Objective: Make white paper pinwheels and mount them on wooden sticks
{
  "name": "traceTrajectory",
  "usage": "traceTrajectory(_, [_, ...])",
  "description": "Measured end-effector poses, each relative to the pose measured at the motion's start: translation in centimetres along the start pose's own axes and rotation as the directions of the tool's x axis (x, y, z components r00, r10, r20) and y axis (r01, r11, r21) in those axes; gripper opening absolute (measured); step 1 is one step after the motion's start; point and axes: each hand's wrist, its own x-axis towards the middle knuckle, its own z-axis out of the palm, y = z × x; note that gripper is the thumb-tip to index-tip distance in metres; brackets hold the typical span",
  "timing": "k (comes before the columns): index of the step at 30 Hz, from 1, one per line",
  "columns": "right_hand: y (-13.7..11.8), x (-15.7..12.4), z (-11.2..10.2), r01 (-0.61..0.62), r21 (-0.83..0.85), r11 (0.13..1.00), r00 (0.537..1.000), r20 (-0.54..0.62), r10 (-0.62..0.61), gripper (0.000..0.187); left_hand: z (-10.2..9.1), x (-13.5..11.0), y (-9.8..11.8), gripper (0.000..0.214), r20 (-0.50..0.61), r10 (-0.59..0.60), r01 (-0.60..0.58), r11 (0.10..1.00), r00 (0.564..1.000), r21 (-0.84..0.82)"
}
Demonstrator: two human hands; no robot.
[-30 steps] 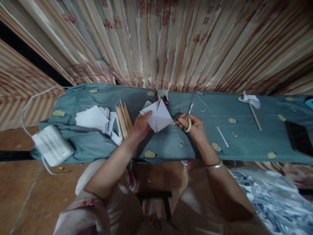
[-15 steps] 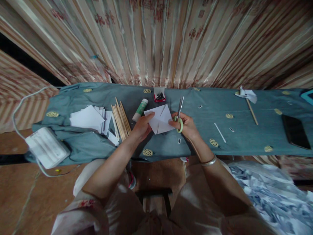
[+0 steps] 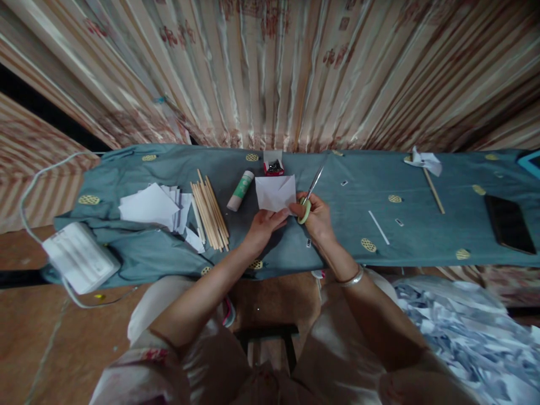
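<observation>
Here's the white paper square [image 3: 275,193], just on the near side of the little red box [image 3: 273,156], its far edge almost up against it. The left hand [image 3: 262,228] comes in below, fingers stretched along the paper's near edge and touching it; whether they pinch it, I cannot tell. And the right hand [image 3: 318,219], near and to the right of the box, grips the scissors [image 3: 312,186] by their pale green handle, thumb tip right at the paper's near right corner, blades angling up and away, clear of the sheet! Just left of the box lies a green-and-white tube [image 3: 240,191]; further left, a bunch of wooden sticks [image 3: 210,214], then a loose pile of white sheets [image 3: 149,205]. Swing out to the right of the box: a thin white strip [image 3: 379,227] on the cloth-covered tabletop [image 3: 350,216], then, well apart, a paper pinwheel [image 3: 426,161] on its stick, and farthest right of those a dark phone [image 3: 509,224], lying flat near the front edge.
</observation>
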Motion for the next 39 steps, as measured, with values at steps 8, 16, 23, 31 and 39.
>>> traceTrajectory(8, [0.3, -0.4, 0.4, 0.002, -0.051, 0.999, 0.998, 0.060, 0.001, 0.046, 0.5, -0.1, 0.6, 0.018, -0.138, 0.062, -0.075, 0.993, 0.988, -0.095])
traceTrajectory(16, [0.5, -1.0, 1.0, 0.002, -0.050, 0.999, 0.995, 0.095, 0.003, 0.049, 0.3, 0.3, 1.2, 0.015, -0.209, 0.068, -0.100, 0.984, 0.976, -0.147])
traceTrajectory(23, [0.2, -1.6, 0.9, -0.019, -0.113, 0.993, 0.984, 0.173, 0.039, 0.052, -0.7, 1.2, 2.8, 0.007, -0.268, 0.098, -0.148, 0.973, 0.959, -0.175])
traceTrajectory(31, [-0.2, -2.6, -0.2, -0.116, -0.249, 0.962, 0.856, 0.466, 0.224, 0.055, -1.3, 1.7, 5.0, 0.025, -0.277, 0.118, -0.179, 0.963, 0.954, -0.204])
traceTrajectory(39, [-0.3, -2.9, -0.6, -0.099, -0.318, 0.943, 0.736, 0.614, 0.285, 0.047, -0.8, 1.4, 5.6, 0.035, -0.255, 0.083, -0.156, 0.947, 0.963, -0.281])
